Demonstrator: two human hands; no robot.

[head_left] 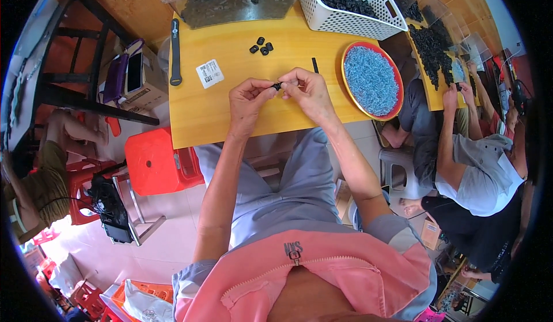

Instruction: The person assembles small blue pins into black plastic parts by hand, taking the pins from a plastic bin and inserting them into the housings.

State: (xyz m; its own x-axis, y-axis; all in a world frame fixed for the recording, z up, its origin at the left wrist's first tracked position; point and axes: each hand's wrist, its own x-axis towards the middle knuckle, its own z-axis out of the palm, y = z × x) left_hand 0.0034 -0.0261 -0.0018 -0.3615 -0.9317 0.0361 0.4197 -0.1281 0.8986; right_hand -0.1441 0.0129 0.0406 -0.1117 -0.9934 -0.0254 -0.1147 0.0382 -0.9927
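Two bare hands meet over a yellow table (201, 114), the left hand (249, 100) and right hand (308, 91) both pinching a small black part (277, 85) between their fingertips, just above the tabletop. Four loose black caps (261, 45) lie beyond, near a red dish of blue pellets (371, 80) and a white basket (351, 5).

1. Both bare forearms reach up from the lower edge, converging.
2. The left hand (249, 99) pinches with thumb and forefinger.
3. The right hand (308, 91) meets it, fingertips curled in a closed grip.
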